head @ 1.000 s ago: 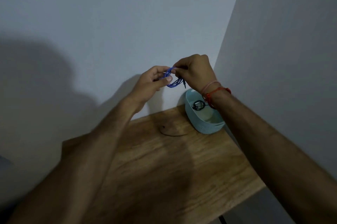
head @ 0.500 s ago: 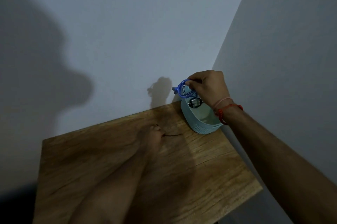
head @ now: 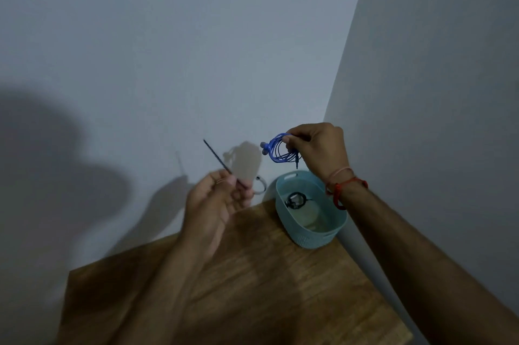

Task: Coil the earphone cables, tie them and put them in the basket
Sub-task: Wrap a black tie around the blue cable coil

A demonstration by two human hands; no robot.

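Left hand (head: 222, 198) motion-blurred; thin dark strip (head: 217, 158) lower end hidden in fingers; both forearms cut by bottom edge

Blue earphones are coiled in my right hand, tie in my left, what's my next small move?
Probably bring the thin dark tie in your left hand across to the blue coiled earphone cable, pinched unbound in your right hand above the pale blue basket.

Blue coiled earphone cable (head: 279, 149); pale teal basket (head: 310, 235), woven-textured wall, at the table's far right corner; black coil (head: 295, 201) inside. Thin black tie (head: 217, 158). Warm brown wood-grain table (head: 280, 288). Red and pink wrist threads (head: 344, 182).
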